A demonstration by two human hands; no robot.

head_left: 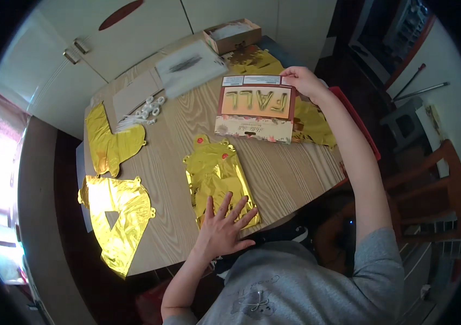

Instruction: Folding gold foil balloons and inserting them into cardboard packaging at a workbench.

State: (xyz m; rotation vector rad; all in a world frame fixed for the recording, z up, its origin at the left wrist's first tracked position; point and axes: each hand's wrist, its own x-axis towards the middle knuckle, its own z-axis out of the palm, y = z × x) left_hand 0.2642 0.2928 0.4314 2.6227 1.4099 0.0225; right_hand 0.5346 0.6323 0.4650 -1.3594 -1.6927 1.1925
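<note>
My left hand (224,225) lies with fingers spread on the near end of a flat, folded gold foil balloon (214,179), which has small tabs and two red dots at its far end. My right hand (305,84) pinches the far right corner of a printed cardboard package insert (256,122), orange and cream with a leaf border and a picture of gold balloons. The card appears upside down to me and partly covers more gold foil (313,122) on its right.
Two flat gold foil balloons, one boot-shaped (108,143) and one with a triangular hole (127,211), lie along the left edge. Behind them are white ribbon rolls (149,108), a clear plastic bag (189,67) and an open cardboard box (233,37). A wooden chair (431,189) stands right.
</note>
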